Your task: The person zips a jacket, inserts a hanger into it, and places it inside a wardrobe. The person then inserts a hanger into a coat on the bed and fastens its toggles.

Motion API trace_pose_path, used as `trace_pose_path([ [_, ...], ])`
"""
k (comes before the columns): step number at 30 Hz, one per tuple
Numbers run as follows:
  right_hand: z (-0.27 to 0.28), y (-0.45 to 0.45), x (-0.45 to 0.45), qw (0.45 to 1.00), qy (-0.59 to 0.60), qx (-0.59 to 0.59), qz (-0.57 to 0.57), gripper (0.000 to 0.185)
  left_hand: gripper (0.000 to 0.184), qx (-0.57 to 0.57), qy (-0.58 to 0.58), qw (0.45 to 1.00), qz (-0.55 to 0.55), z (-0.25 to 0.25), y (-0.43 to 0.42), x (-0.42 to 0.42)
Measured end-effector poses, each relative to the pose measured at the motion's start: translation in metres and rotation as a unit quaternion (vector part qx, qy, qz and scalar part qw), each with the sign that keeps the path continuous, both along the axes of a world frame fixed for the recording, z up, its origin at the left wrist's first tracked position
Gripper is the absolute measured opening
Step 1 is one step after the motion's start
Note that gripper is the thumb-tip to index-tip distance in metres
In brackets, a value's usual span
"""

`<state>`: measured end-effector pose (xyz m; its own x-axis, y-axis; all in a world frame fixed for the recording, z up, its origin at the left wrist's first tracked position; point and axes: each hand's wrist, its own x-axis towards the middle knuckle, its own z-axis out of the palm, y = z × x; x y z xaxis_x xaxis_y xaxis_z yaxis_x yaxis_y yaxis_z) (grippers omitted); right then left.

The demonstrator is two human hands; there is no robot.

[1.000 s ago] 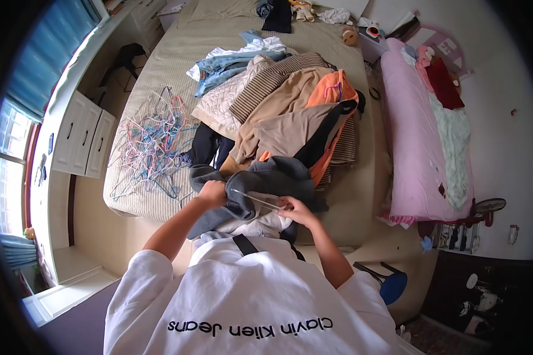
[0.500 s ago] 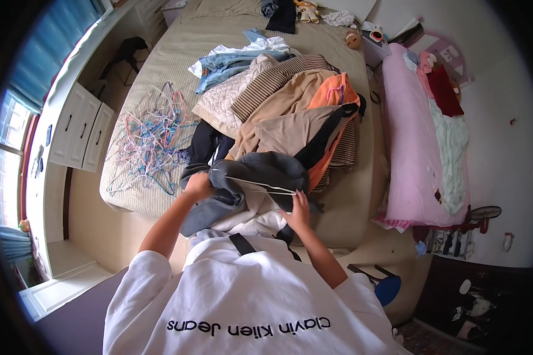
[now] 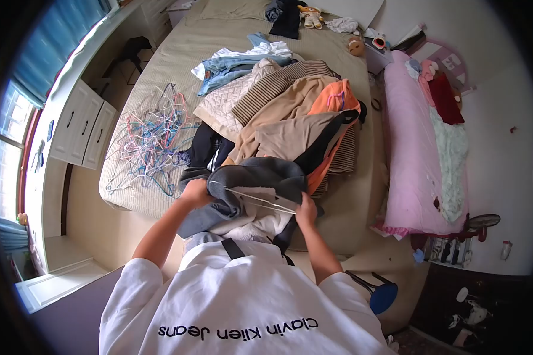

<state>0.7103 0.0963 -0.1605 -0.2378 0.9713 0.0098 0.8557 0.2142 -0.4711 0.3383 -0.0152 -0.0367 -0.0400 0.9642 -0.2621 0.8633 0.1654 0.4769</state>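
A dark grey garment [image 3: 266, 171] with a pale, fleecy-looking inside is spread at the near edge of the bed, close to my body. My left hand [image 3: 196, 194] is closed on its left side. On its right side, my right hand [image 3: 306, 211] grips the edge of the opening. A thin white clothes hanger [image 3: 260, 202] lies across the garment's opening, its right end close to my right fingers. Whether those fingers also hold the hanger, I cannot tell. Cloth hides part of the hanger.
Heaped clothes lie on the bed [image 3: 361, 207] beyond: brown trousers [image 3: 290, 137], an orange garment [image 3: 333, 99], a striped one [image 3: 281, 89], a quilted one [image 3: 225, 106] and jeans [image 3: 222, 74]. Tangled hangers [image 3: 151, 139] lie left. A pink-covered bed [image 3: 405, 148] stands right.
My right hand has shifted slightly right and now wraps the garment's edge, where its fingers were extended by the hanger's end. My left hand keeps its grip. The camera view has shifted slightly.
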Motion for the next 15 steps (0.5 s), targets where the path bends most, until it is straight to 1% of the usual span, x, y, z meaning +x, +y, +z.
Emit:
trace_pose_path([
  [2, 0.028, 0.019, 0.004, 1.000, -0.016, 0.020, 0.002, 0.037, 0.029, -0.009, 0.012, 1.000, 0.008, -0.003, 0.000, -0.002],
  [3, 0.035, 0.030, 0.008, 1.000, -0.004, -0.006, 0.016, 0.033, 0.030, 0.004, 0.012, 1.000, 0.005, -0.006, 0.000, -0.002],
  [4, 0.061, 0.036, 0.004, 1.000, -0.005, -0.004, 0.025, 0.030, 0.029, -0.001, 0.022, 1.000, 0.004, -0.008, 0.000, -0.001],
  [6, 0.091, 0.046, 0.001, 0.999, -0.005, 0.005, 0.044, 0.028, 0.028, -0.009, 0.044, 0.999, 0.000, -0.009, 0.003, 0.001],
  [9, 0.136, 0.049, -0.015, 0.998, 0.003, 0.011, 0.057, 0.028, 0.028, 0.014, 0.070, 0.997, 0.019, -0.014, 0.003, 0.006],
  [10, 0.148, 0.048, -0.021, 0.998, 0.001, 0.011, 0.064, 0.029, 0.028, -0.004, 0.081, 0.995, 0.051, -0.015, 0.003, 0.008],
  [11, 0.155, 0.045, -0.029, 0.998, 0.019, 0.009, 0.065, 0.024, 0.028, -0.021, 0.091, 0.992, 0.083, -0.014, 0.005, 0.010],
  [12, 0.160, 0.040, -0.037, 0.997, 0.012, 0.029, 0.076, 0.023, 0.029, -0.039, 0.101, 0.987, 0.115, -0.013, 0.005, 0.011],
  [14, 0.170, 0.030, -0.054, 0.993, -0.003, 0.070, 0.098, 0.022, 0.028, -0.026, 0.099, 0.987, 0.124, -0.013, 0.001, 0.007],
  [15, 0.176, 0.025, -0.062, 0.992, 0.013, 0.086, 0.094, 0.025, 0.027, -0.024, 0.103, 0.986, 0.128, -0.014, -0.001, 0.003],
])
